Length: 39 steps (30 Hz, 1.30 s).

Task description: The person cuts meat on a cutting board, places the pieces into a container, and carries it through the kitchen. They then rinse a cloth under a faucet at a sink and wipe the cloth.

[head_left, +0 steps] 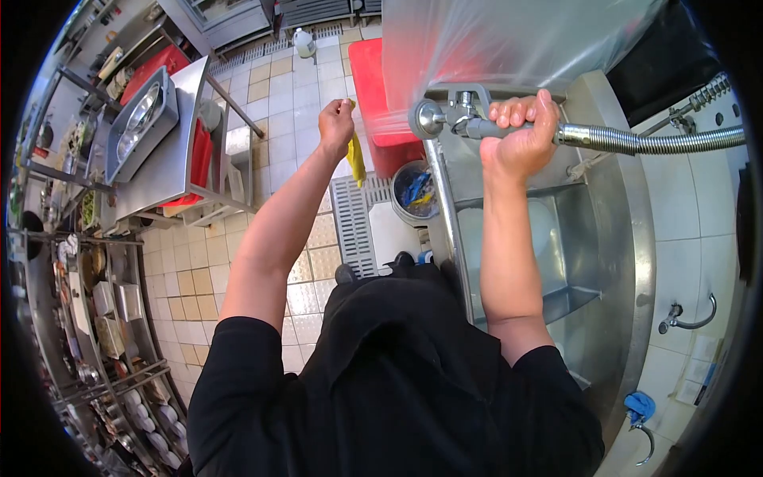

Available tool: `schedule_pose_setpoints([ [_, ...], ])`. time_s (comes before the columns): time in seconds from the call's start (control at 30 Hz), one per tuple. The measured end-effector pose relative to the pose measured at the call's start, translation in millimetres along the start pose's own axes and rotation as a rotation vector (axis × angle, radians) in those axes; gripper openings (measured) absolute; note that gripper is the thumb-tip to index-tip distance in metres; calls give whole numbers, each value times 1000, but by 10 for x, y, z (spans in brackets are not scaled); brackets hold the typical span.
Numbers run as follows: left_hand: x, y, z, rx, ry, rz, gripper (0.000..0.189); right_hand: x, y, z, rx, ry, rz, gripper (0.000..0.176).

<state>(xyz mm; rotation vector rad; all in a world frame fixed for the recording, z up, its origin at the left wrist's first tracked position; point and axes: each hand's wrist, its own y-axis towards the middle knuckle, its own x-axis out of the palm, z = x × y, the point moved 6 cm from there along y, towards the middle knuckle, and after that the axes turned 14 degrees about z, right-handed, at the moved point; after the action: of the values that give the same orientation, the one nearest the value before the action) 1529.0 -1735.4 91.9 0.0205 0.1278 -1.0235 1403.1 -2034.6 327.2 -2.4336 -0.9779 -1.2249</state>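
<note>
My left hand point(337, 127) is closed on a yellow cloth point(356, 161) that hangs down over the tiled floor. My right hand point(520, 135) is wrapped round the handle of a metal spray nozzle point(427, 119) above the sink's edge. Water sprays from its head leftward, toward the cloth. A coiled metal hose point(648, 141) runs from the handle to the right. Below the cloth and to its right stands a round bucket point(395, 205) with blue and yellow items inside.
A steel sink point(640, 262) lies on the right, beside a red bin point(367, 75) and plastic sheeting point(509, 40). A floor drain point(352, 226) runs ahead of my feet. On the left are a steel table point(176, 127) with a grey tub point(151, 147) and crowded shelves point(111, 381).
</note>
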Motion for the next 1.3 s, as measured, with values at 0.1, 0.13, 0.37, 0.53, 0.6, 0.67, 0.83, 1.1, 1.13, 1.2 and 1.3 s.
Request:
schedule_pose_setpoints([
  [0.1, -47, 94, -58, -18, -5, 14, 32, 99, 17, 127, 15, 4, -5, 33],
  [0.13, -6, 36, -111, -16, -4, 18, 32, 27, 45, 116, 17, 8, -7, 33],
  [0.37, -11, -46, 101, -106, -26, 83, 30, 173, 97, 296, 44, -14, -40, 32],
  [0.53, 102, 25, 159, -93, -50, 61, 30, 227, 208, 293, 30, -100, -112, 31],
  [0.6, 232, -93, 298, -98, -128, 1, 29, 185, 279, 183, -9, -115, -116, 31],
  [0.67, 324, -164, 400, -152, -152, -29, 28, 195, 334, 95, -28, -131, -119, 33],
  [0.83, 606, -299, 583, -149, -174, -121, 28, 152, 479, -160, -37, -63, -100, 32],
  [1.1, 840, -206, 521, -45, -111, -117, 27, 37, 665, -268, -30, -48, -127, 32],
  [1.13, 847, -201, 513, -42, -96, -112, 26, 26, 676, -261, -18, -47, -124, 32],
  [1.2, 840, -220, 524, -38, -81, -104, 25, 19, 667, -259, -20, -50, -116, 32],
  [1.3, 786, -304, 601, -32, -80, -92, 20, -14, 676, -226, -4, -70, -136, 31],
])
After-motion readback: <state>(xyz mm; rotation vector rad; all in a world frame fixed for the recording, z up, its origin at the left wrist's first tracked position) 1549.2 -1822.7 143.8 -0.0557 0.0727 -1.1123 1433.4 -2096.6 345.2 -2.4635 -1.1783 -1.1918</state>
